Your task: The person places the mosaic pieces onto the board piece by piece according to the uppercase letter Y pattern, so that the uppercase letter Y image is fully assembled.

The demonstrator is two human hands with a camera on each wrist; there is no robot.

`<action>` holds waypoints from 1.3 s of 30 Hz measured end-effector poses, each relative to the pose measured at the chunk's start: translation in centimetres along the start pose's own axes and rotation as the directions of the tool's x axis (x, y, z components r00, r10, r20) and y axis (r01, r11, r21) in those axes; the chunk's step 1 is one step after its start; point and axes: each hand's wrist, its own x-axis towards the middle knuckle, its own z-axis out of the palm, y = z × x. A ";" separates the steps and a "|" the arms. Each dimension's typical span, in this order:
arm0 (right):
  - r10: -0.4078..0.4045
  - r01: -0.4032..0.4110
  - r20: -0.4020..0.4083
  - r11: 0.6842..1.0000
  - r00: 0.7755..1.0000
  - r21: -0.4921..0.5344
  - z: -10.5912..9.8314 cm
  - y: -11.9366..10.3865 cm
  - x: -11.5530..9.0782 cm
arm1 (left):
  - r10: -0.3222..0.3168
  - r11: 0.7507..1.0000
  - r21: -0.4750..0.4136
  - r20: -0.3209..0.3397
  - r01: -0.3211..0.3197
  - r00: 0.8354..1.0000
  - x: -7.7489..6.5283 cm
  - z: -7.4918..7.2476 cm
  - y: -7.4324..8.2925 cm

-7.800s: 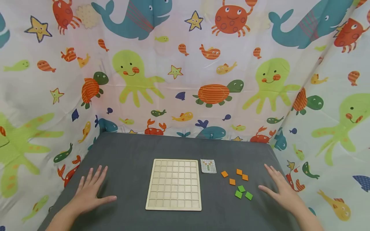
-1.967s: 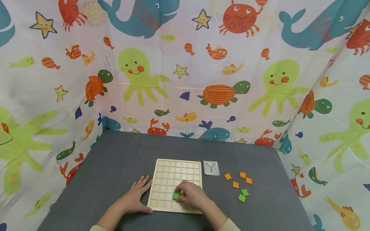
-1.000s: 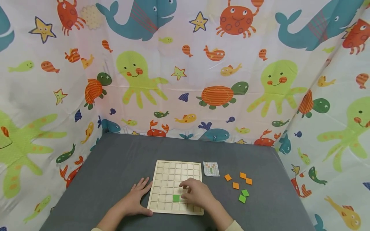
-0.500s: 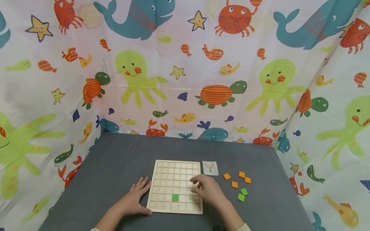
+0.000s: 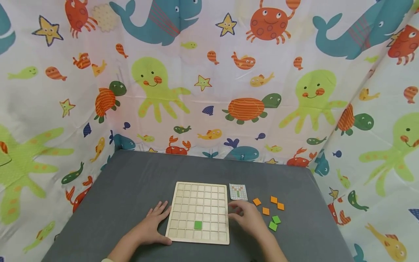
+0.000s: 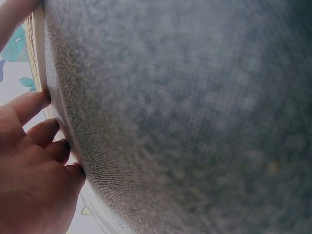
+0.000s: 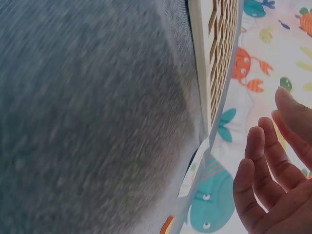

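Observation:
A wooden grid board point(image 5: 214, 218) lies flat on the grey table, with one green square tile point(image 5: 198, 225) set in a cell near its front, in the middle column. At the board's left edge rests my left hand point(image 5: 150, 227), fingers spread and thumb by the near left corner; the left wrist view shows its fingertips point(image 6: 35, 100) right at the board's side. My right hand point(image 5: 247, 218) is just past the board's right edge, fingers loosely bent and holding nothing. In the right wrist view its fingers point(image 7: 254, 144) are apart, with nothing between them.
Two loose green tiles point(image 5: 273, 226) lie right of my right hand. Several orange tiles point(image 5: 266, 211) are scattered behind them. A small pattern card point(image 5: 238, 191) lies by the board's far right corner. A curtain printed with sea animals point(image 5: 209, 91) surrounds the table.
My right hand let go of the green tile, which stays in its cell, then moved right, off the board. Earlier, both hands came in from the sides. My left hand has since stayed put.

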 end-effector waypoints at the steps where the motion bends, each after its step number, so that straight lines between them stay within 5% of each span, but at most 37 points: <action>1: 0.005 -0.005 -0.010 1.000 1.000 0.004 -0.1 0.2 0.0 | 0.001 1.000 -0.002 -0.002 -0.001 1.000 0.0 0.0 0.1; 16: 0.099 -0.100 -0.129 0.995 0.987 0.003 -2.3 2.5 -0.6 | 0.025 1.000 -0.006 -0.008 -0.025 1.000 -0.1 -0.3 0.0; 28: 0.215 -0.207 -0.133 0.976 0.967 0.072 -4.8 4.8 -1.5 | 0.021 1.000 0.005 -0.009 -0.021 1.000 -0.2 -0.1 0.3; 39: 0.253 -0.256 -0.188 0.967 0.949 0.009 -7.5 5.9 -2.3 | 0.006 1.000 -0.005 -0.011 -0.006 1.000 -0.1 -0.1 0.2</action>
